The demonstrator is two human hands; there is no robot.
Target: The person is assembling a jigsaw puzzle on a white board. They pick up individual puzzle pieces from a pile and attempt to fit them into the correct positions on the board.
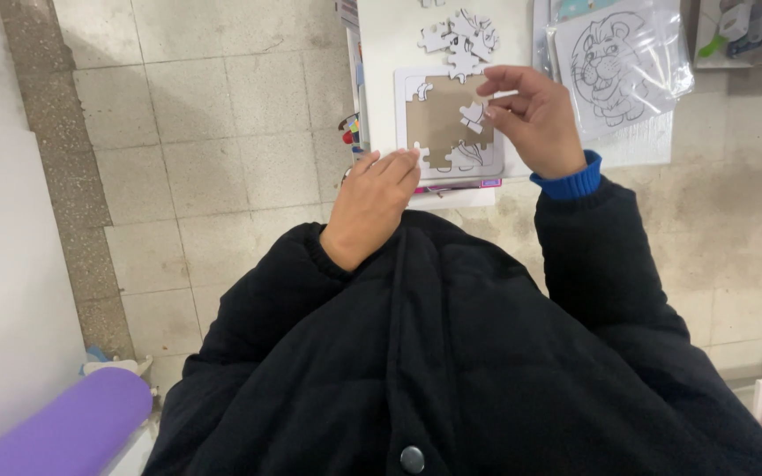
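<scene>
White square cardboard puzzle tray with a brown backing, lying on a white tabletop; a few white pieces are already seated along its edges. Right hand, over the tray's right side, pinches a small white jigsaw piece between thumb and fingertips. Left hand, at the tray's near-left corner, rests its loosely curled fingers on the rim, holding nothing. Beyond the tray's far edge lies a cluster of loose white puzzle pieces. To the tray's right sits a lion line-drawing sheet in a clear plastic sleeve.
</scene>
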